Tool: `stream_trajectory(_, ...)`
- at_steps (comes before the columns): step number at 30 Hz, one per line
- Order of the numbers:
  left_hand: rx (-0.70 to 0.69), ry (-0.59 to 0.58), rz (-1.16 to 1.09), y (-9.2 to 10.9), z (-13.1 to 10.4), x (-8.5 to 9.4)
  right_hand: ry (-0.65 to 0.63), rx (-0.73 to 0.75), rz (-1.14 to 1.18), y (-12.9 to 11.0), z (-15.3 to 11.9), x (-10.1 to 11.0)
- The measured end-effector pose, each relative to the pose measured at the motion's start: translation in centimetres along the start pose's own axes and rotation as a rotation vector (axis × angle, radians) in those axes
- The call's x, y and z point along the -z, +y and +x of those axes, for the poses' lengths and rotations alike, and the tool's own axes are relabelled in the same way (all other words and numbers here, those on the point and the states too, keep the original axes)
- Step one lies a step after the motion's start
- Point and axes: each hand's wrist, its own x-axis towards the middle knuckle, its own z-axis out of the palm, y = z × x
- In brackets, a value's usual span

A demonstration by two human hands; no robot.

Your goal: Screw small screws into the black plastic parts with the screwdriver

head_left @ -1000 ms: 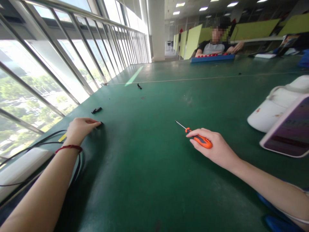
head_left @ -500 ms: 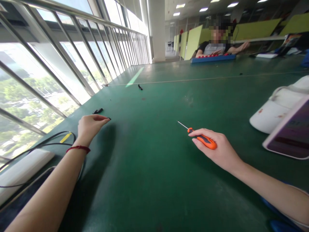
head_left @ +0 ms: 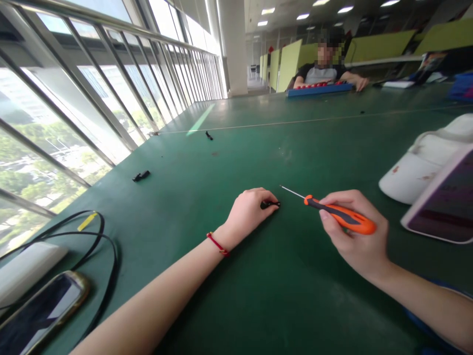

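My left hand (head_left: 253, 212), with a red cord bracelet at the wrist, pinches a small black part (head_left: 271, 203) just above the green tabletop (head_left: 229, 167). What kind of part it is stays too small and half hidden to tell. In my right hand (head_left: 356, 236) is an orange and dark grey screwdriver (head_left: 340, 217), gripped by its handle. Its thin metal shaft points left and away from me, the tip a little above and just right of the fingers of my left hand.
Two more black pieces lie at left, a nearer one (head_left: 141, 176) and a farther one (head_left: 209, 135). A phone (head_left: 44, 315), black cable (head_left: 111, 276) and white box (head_left: 33, 266) sit front left. At right stand a white container (head_left: 414, 172) and tablet-like device (head_left: 443, 202). Another person (head_left: 321, 74) sits opposite behind a blue tray (head_left: 320, 89).
My left hand has swung from the far left to the middle, carrying the small black part. My right hand with the screwdriver has shifted slightly right and closer. The view has turned a little.
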Motion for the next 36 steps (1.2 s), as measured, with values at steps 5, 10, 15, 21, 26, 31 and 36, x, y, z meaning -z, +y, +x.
stream_trajectory(5, -0.034, 0.021, 0.033, -0.61, -0.54, -0.22, -0.012, 0.097, -0.013, -0.37, -0.27, 0.39)
stream_trajectory(10, -0.063, 0.020, 0.068, -0.62, -0.32, -0.18, -0.027, 0.150, -0.049, -0.52, -0.06, 0.44)
stream_trajectory(15, -0.061, 0.018, 0.080, -0.59, -0.34, -0.28, -0.032, 0.081, -0.078, -0.49, -0.09, 0.35)
stream_trajectory(21, -0.068, 0.018, 0.103, -0.56, -0.42, -0.29, -0.034, 0.067, -0.086, -0.52, -0.19, 0.35)
stream_trajectory(26, -0.069, 0.007, 0.115, -0.42, -0.39, -0.25, -0.068, 0.083, -0.067, -0.58, -0.12, 0.40)
stream_trajectory(31, -0.070, 0.001, 0.106, -0.41, -0.27, -0.21, -0.048, 0.095, -0.058, -0.53, -0.20, 0.35)
stream_trajectory(36, -0.068, -0.005, 0.097, -0.45, -0.28, -0.24, -0.060, 0.080, -0.059, -0.56, -0.17, 0.37)
